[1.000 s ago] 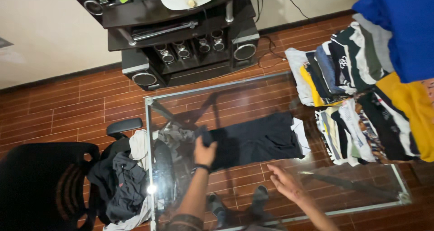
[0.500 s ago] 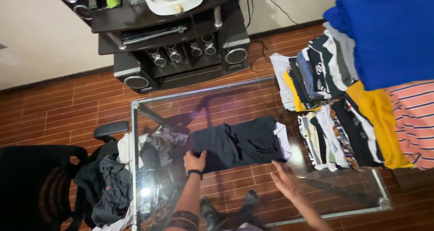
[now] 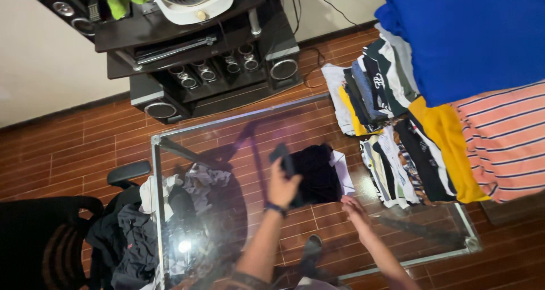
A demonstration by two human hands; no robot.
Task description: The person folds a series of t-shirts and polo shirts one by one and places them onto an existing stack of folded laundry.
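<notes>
Dark garment [image 3: 317,173] lies folded on the glass worktop [image 3: 227,132], left hand [image 3: 282,183] clamped on its left edge, right hand [image 3: 353,208] open just below its lower right corner

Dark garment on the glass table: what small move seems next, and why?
Probably lay the lifted flap down and press it flat. The left hand holds one end of the dark garment raised over the rest, while the right hand rests at its near edge on the glass table.
</notes>
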